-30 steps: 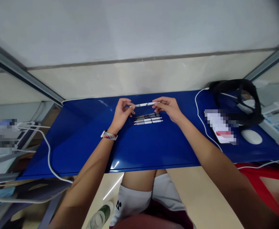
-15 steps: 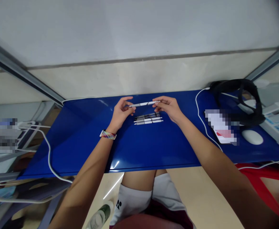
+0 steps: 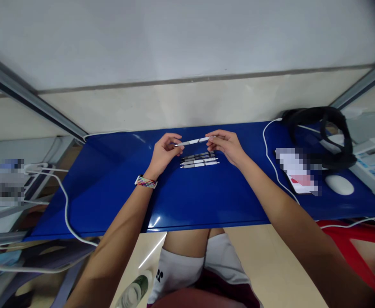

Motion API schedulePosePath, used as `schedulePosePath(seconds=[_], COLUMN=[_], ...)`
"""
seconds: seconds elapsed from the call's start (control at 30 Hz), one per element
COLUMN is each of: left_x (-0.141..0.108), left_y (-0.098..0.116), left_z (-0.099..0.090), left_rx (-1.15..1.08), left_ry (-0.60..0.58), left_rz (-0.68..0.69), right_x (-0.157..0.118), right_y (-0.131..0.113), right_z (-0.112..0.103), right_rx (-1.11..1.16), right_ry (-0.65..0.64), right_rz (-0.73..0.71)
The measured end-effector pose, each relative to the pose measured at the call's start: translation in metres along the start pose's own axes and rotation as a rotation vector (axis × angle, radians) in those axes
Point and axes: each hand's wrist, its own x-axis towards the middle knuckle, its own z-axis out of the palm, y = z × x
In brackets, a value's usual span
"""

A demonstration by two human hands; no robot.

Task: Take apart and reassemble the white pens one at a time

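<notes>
A white pen [image 3: 193,141] with a dark clip is held level above the blue table [image 3: 110,188]. My left hand [image 3: 165,152] has its fingers curled round the pen's tip end. At the other end, my right hand [image 3: 226,146] pinches the pen between thumb and fingers. Just below, several pens lie side by side on the table, roughly parallel: white pens [image 3: 200,163] nearest me and darker pens [image 3: 197,156] behind them. My right fingers partly cover the dark pens' right ends. A multicoloured band circles my left wrist.
On the right lie a phone [image 3: 298,171], a white computer mouse [image 3: 339,185] and a black strap-like headset [image 3: 322,128]. White cables [image 3: 267,149] run over the table there and at its left edge. A bottle [image 3: 134,293] stands below the table, near my legs.
My left index finger has come down from its raised position and curled toward the pen. The pen's left end has dipped slightly. My right hand has barely moved.
</notes>
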Motion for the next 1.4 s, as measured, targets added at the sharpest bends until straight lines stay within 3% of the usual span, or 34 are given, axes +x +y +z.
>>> schedulePosePath(seconds=[0.23,0.8,1.13,1.27,1.4], left_x=[0.0,0.001,0.003,0.003,0.002], left_y=[-0.003,-0.002,-0.001,0.001,0.003], left_z=[-0.003,-0.003,0.003,0.003,0.005], left_rx=[0.006,0.061,-0.221,-0.295,-0.32], left_ry=[-0.04,0.101,0.126,0.136,0.143], left_rz=[-0.135,-0.021,-0.031,-0.054,-0.065], right_x=[0.0,-0.001,-0.005,-0.006,-0.006], right_y=[0.002,0.002,-0.009,-0.008,-0.006], right_z=[0.0,0.001,0.009,0.012,0.015], right_rx=[0.01,0.055,0.552,0.615,0.66], right_ry=[-0.006,0.002,-0.146,-0.201,-0.159], right_rz=[-0.024,0.006,0.309,0.338,0.34])
